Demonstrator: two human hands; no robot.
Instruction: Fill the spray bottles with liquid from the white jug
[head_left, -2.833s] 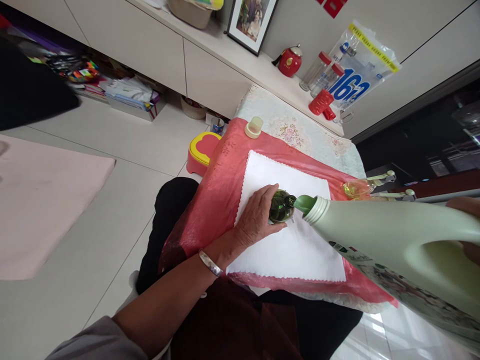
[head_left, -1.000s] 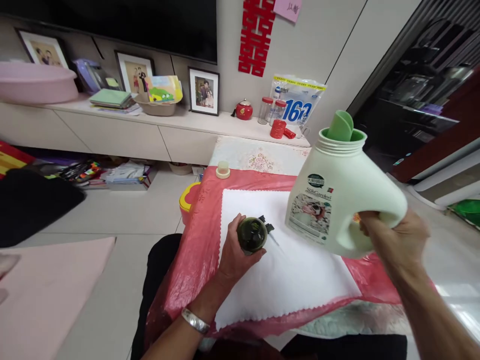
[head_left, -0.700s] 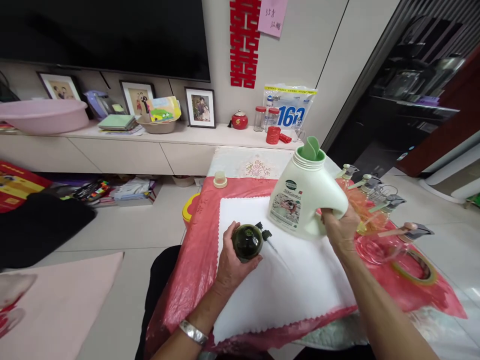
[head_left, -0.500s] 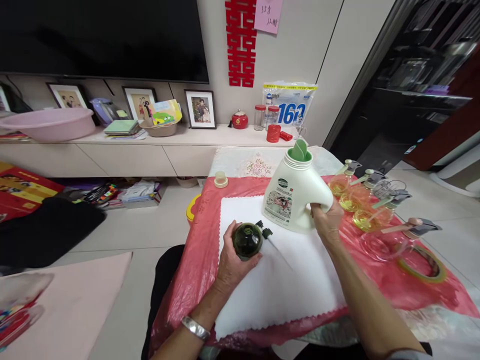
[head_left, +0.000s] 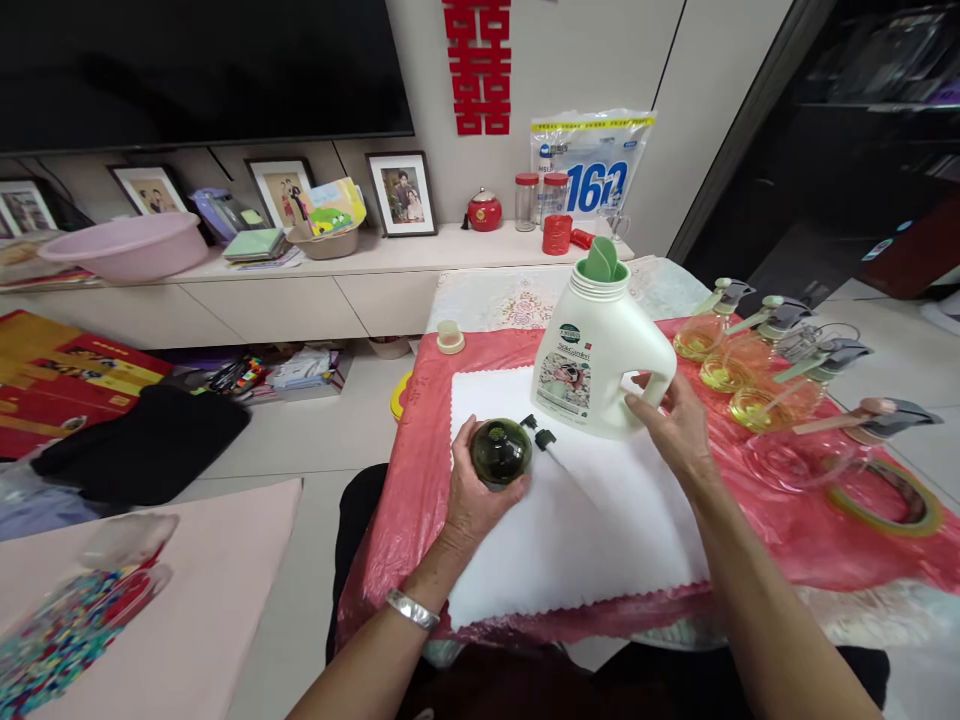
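- A white cloth (head_left: 600, 540) is covering red plastic (head_left: 401, 450), lower centre.
- A glossy, round, dark green bottle (head_left: 501, 452) is showing just below centre, the left hand (head_left: 478, 497) curling thumb and fingers around it.
- Beyond, a pale green jug (head_left: 607, 335) is standing right of centre, the right hand (head_left: 679, 425) touching its handle (head_left: 658, 388); whether it is gripping, I cannot tell.
- A cabinet (head_left: 270, 312) is running across the upper left, below a television (head_left: 195, 70).
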